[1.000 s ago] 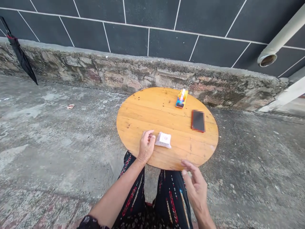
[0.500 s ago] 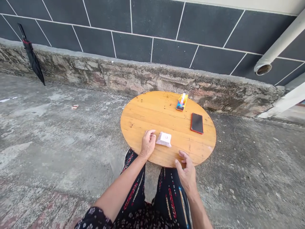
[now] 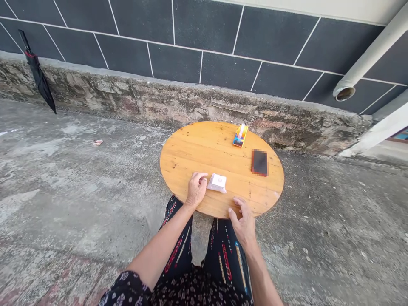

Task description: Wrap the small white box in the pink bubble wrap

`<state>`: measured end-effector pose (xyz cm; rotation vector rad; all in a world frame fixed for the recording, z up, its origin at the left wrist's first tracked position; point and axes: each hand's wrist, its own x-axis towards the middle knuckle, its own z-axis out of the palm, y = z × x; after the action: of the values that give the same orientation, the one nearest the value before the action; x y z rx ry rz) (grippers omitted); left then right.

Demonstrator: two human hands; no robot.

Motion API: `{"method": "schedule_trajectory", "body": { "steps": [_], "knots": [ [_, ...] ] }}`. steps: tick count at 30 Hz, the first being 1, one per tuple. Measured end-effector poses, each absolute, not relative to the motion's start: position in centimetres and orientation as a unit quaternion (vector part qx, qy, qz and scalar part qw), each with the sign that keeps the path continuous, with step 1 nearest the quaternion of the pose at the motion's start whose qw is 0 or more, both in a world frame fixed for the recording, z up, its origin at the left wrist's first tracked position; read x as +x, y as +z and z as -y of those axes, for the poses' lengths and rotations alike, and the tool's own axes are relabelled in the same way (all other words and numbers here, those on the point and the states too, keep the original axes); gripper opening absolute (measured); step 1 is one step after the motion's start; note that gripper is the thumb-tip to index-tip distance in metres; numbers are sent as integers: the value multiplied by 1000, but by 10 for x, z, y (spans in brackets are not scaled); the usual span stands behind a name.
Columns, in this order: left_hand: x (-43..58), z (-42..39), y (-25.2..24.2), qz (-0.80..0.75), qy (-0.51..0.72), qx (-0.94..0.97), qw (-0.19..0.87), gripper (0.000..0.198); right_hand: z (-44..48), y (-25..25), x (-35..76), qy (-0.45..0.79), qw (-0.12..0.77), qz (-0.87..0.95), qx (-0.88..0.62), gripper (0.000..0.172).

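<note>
A small white box in a clear plastic wrapper (image 3: 218, 182) lies near the front of the round wooden table (image 3: 185, 148). Just left of it, my left hand (image 3: 196, 188) rests over the tabletop with loosely bent fingers, holding nothing I can see. Whether its fingertips touch the wrapper, I cannot tell. At the table's front edge, to the right of the box and nearer to me, is my right hand (image 3: 244, 222). Its thumb and fingers are apart, with nothing between them.
Toward the back of the table stands a yellow and blue tape dispenser (image 3: 240, 136). A dark phone with a red edge (image 3: 259, 162) lies at the right. Behind runs a low stone ledge (image 3: 153, 104) under a tiled wall. A folded black umbrella (image 3: 41, 78) leans at far left.
The view has shifted slightly. My right hand has moved a little left, closer to the wrapped box. My left hand stays beside the box, which keeps its place on the table.
</note>
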<state>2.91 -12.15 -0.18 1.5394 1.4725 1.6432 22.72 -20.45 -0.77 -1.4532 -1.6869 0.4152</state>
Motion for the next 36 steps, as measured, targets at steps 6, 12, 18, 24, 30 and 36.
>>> {"method": "schedule_trajectory", "body": {
  "steps": [6, 12, 18, 24, 30, 36],
  "knots": [
    [29, 121, -5, -533, 595, 562, 215, 23, 203, -9, 228, 147, 434, 690, -560, 29],
    [29, 120, -5, -537, 594, 561, 210, 23, 203, -11, 229, 143, 436, 699, -549, 22],
    [29, 121, -2, -542, 591, 559, 211, 24, 204, -9, 227, 151, 435, 695, -552, 20],
    [29, 121, -2, -543, 593, 556, 210, 23, 204, -9, 227, 144, 434, 698, -551, 20],
    [30, 121, -2, -539, 599, 555, 207, 23, 203, -10, 228, 135, 429, 704, -550, 20],
    [30, 119, -5, -535, 606, 554, 199, 24, 202, -14, 229, 124, 441, 707, -539, 19]
  ]
}}
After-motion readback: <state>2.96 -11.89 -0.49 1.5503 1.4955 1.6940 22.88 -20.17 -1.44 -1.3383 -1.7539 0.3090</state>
